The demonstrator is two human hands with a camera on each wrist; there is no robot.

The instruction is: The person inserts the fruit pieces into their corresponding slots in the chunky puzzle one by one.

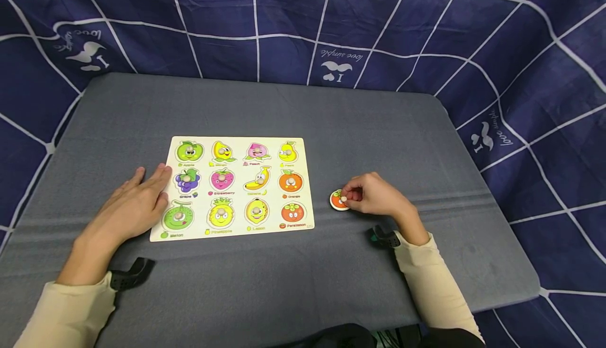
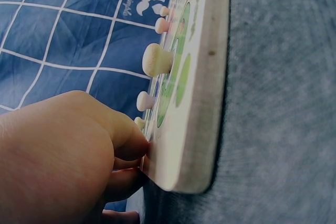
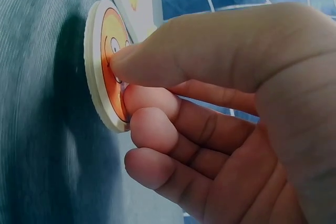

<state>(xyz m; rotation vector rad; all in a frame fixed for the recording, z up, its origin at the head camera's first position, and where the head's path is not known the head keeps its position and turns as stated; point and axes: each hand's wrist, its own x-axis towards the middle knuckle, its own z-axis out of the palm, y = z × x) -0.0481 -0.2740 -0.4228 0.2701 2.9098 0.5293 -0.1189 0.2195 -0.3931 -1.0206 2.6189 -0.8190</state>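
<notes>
A pale fruit puzzle board lies on the grey table, its printed fruits set in rows, most with a small knob. My left hand rests at the board's left edge, fingers extended and thumb touching it; the left wrist view shows the fingertips against the board. Right of the board, my right hand pinches a round orange-red puzzle piece with a smiling face and a green top. In the right wrist view the piece stands close to the table surface, its knob hidden by the thumb and fingers.
The grey padded table has a rounded far right corner. A navy curtain with white grid lines hangs along the back and sides. Dark bands sit on both wrists. Part of the person's dark clothing shows at the front edge.
</notes>
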